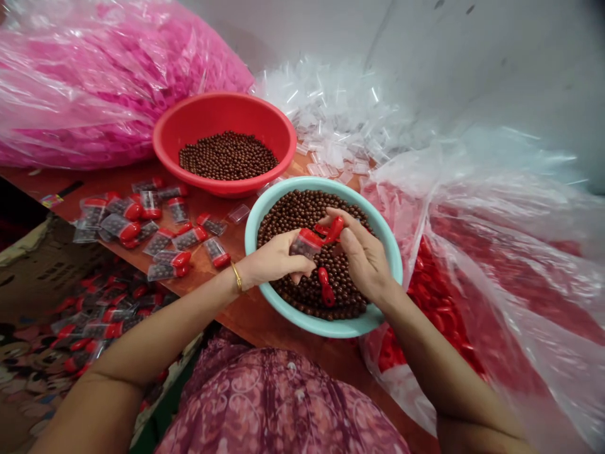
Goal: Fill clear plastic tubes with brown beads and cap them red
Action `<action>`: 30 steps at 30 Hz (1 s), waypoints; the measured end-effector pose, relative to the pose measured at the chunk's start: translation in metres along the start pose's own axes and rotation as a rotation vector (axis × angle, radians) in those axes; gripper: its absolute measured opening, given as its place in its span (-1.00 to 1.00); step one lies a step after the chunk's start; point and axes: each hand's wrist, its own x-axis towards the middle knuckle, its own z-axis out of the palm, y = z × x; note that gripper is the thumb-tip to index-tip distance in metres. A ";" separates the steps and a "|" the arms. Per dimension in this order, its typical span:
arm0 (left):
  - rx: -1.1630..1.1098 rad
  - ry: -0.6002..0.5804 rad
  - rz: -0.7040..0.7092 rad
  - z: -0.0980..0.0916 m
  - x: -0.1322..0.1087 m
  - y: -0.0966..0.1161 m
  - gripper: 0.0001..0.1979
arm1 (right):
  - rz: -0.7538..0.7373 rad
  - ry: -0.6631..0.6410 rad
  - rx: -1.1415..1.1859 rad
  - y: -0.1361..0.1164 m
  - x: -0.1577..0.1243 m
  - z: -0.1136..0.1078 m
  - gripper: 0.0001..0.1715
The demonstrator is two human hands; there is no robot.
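Over the light blue basin, my left hand grips a small clear container with dark balls inside and a red top. My right hand is closed with a red plastic cap at its thumb and fingertips, close beside the container's red end. More red plastic shows between the two hands, partly hidden by the fingers. Below them, a loose red cap lies on the brown balls that fill much of the basin.
Several filled containers lie left on the table; more fill a cardboard box below. Behind stands a red basin of brown balls. Around are a bag of pink parts, clear empty cases and a bag of red parts.
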 end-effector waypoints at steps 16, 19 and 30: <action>0.870 0.191 0.088 0.007 -0.002 -0.006 -0.91 | -0.279 -0.098 -0.433 -0.001 -0.010 0.017 -0.68; 0.931 0.118 0.099 0.008 -0.003 -0.005 -0.92 | -0.313 -0.097 -0.474 -0.001 -0.016 0.013 -0.66; 0.649 0.378 0.200 -0.004 -0.021 0.002 -0.73 | 0.006 -0.278 -0.210 0.015 -0.008 -0.011 -0.55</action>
